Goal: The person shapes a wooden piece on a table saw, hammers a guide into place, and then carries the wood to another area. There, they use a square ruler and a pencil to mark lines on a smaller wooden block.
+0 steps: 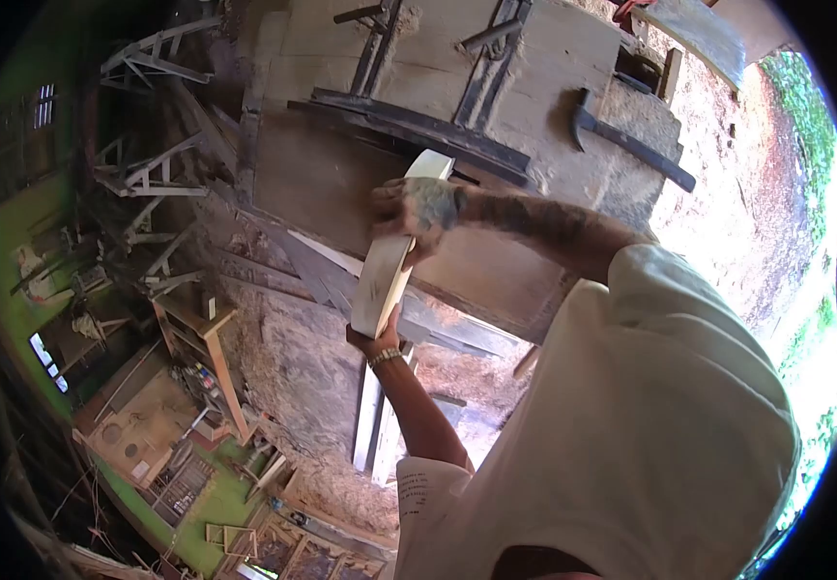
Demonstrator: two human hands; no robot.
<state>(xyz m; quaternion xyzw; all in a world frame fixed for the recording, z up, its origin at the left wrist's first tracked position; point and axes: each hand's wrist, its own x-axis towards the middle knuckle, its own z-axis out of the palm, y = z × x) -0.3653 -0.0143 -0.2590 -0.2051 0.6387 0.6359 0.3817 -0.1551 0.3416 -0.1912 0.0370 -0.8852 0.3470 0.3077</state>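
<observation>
A pale wooden board (380,280) stretches from the workbench (312,164) out past its near edge, tilted toward me. Its far end lies by a dark metal bar (418,135) on the bench. My left hand (377,336), with a watch on the wrist, is closed around the board's near end from below. My right hand (423,208) lies across the upper part of the board with its fingers bent over the side. It is slightly blurred, and a greyish patch covers its back; I cannot make out whether something is under the palm.
A hammer (631,145) lies on the bench to the right. Metal clamp bars with handles (491,36) run across the far part of the bench. Sawdust covers the floor (293,387). Wooden trestle frames (162,164) and a wooden stand (208,329) are at the left.
</observation>
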